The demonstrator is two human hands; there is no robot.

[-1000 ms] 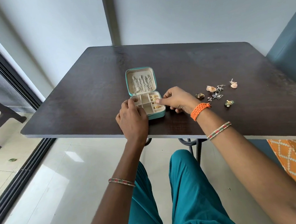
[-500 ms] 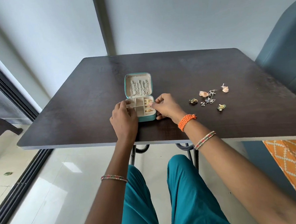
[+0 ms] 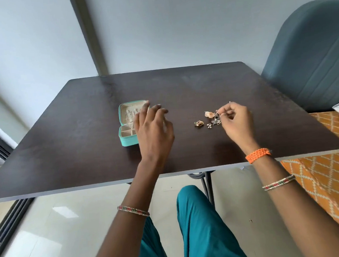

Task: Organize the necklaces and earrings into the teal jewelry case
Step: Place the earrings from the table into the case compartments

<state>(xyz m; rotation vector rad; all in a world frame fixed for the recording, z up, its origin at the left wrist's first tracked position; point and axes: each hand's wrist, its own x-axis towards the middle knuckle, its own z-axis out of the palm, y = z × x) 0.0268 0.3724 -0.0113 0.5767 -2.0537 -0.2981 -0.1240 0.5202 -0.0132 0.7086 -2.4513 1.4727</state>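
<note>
The teal jewelry case (image 3: 127,140) stands with its lid up on the dark table (image 3: 84,134), silver necklaces hanging inside the lid. My left hand (image 3: 153,131) hovers over the case's right half with relaxed fingers, holding nothing and hiding part of the compartments. A small pile of earrings (image 3: 211,118) lies to the right of the case. My right hand (image 3: 234,121) is at that pile, thumb and fingertips pinching a small silver earring (image 3: 220,112). A dark gold earring (image 3: 198,123) lies apart on the left of the pile.
A blue-grey padded chair (image 3: 310,62) stands at the table's right far corner. An orange patterned cushion (image 3: 318,170) sits below the right edge. The table's front edge (image 3: 88,187) runs across just above my knees.
My right hand left the case and moved right to the earring pile, where it now pinches an earring. My left hand lifted off the case. The camera tilted and shifted.
</note>
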